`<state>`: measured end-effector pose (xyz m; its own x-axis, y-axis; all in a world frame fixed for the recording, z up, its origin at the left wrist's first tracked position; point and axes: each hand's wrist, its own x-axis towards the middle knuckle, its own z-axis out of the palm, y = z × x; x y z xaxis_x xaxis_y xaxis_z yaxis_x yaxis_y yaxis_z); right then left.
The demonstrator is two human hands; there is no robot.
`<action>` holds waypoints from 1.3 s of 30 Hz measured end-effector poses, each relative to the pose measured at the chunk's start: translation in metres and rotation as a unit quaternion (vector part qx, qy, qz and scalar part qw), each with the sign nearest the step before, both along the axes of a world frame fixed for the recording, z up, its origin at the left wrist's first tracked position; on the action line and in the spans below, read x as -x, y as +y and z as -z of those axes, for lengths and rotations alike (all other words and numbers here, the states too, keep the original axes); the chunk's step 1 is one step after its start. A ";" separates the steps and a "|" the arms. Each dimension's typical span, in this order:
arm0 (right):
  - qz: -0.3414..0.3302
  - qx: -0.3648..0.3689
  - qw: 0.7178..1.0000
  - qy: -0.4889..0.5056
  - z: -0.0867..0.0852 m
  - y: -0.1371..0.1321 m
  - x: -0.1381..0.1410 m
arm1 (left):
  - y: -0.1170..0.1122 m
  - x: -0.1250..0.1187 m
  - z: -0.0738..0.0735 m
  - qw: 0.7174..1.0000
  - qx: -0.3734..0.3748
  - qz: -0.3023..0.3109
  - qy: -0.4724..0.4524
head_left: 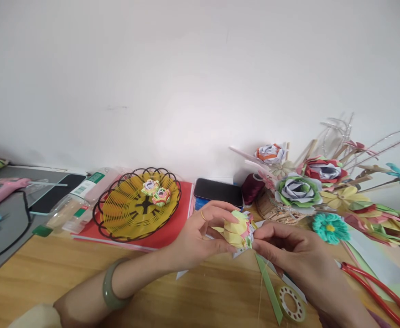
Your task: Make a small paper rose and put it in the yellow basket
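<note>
A folded paper flower (238, 231) in yellow, pink and white is held up above the wooden table, near the middle of the head view. My left hand (205, 228) wraps round its left side, fingers over the top and thumb below. At its right edge my right hand (283, 243) pinches the paper between thumb and fingers. Just below lie a green paper strip (268, 289) and a roll of tape (291, 304). A thin thread hangs down under the flower. The flower's underside is partly hidden by my fingers.
A yellow woven basket (117, 218) with two small paper flowers (161, 196) rests on red paper (186, 200). Red-handled scissors (379, 287) lie at right, below several finished flowers (298, 191). Behind stand a phone (218, 192) and a thread spool (252, 187). A pink glue gun (6, 191) is far left.
</note>
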<state>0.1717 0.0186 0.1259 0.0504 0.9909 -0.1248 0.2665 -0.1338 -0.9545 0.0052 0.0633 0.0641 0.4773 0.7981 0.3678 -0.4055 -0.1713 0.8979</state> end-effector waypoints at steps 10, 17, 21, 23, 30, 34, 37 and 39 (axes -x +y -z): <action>-0.084 -0.123 0.980 -0.132 0.008 0.007 -0.010 | 0.001 0.002 0.000 1.000 0.007 -0.005 -0.006; -0.080 -0.035 0.992 -0.092 0.008 0.002 -0.010 | 0.002 0.001 -0.004 1.000 0.025 -0.007 -0.003; -0.096 0.007 0.992 -0.084 0.009 0.002 -0.010 | 0.003 0.001 -0.003 1.000 0.018 -0.006 0.000; -0.087 0.008 0.993 -0.076 0.008 0.002 -0.008 | 0.003 0.001 -0.002 1.000 0.016 -0.008 0.009; -0.025 -0.004 0.999 -0.037 0.003 -0.001 -0.001 | 0.002 0.001 0.000 1.000 -0.002 -0.002 0.022; -0.028 -0.010 0.999 -0.041 0.004 0.000 -0.003 | 0.001 0.001 0.001 1.000 -0.014 0.001 0.024; -0.039 -0.020 0.997 -0.058 0.005 0.001 -0.004 | 0.000 0.001 0.002 0.999 -0.012 -0.001 0.030; -0.044 -0.025 0.997 -0.062 0.006 0.001 -0.004 | -0.001 0.001 0.001 0.999 -0.013 -0.002 0.037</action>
<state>0.1754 0.0199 0.1198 -0.0241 0.9970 -0.0741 0.3918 -0.0588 -0.9182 0.0044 0.0627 0.0628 0.5004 0.7911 0.3517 -0.3371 -0.1962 0.9208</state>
